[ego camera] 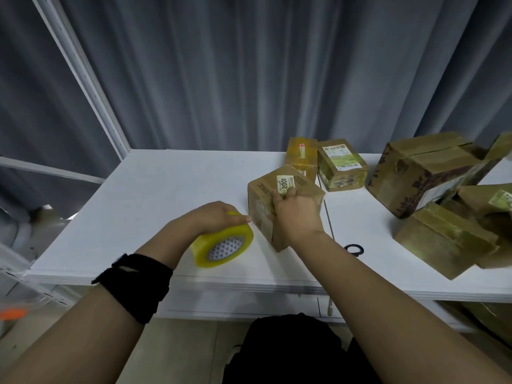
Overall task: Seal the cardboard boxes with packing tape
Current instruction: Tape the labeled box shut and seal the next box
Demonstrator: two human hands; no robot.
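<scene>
A small cardboard box (299,184) with a "2001" sticker sits tilted on the white table (155,189), near its middle. My right hand (296,214) grips the box from the near side, fingers curled over its top edge. Just left of the box, a yellow roll of packing tape (224,245) stands tilted on the table. My left hand (219,217) holds the roll from above, fingers wrapped over its rim and pointing at the box.
Two small taped boxes (302,153) (340,164) stand behind the held one. Larger boxes (415,173) (443,239) pile up at the right. Black scissors (354,249) lie right of my right forearm. A grey curtain hangs behind the table.
</scene>
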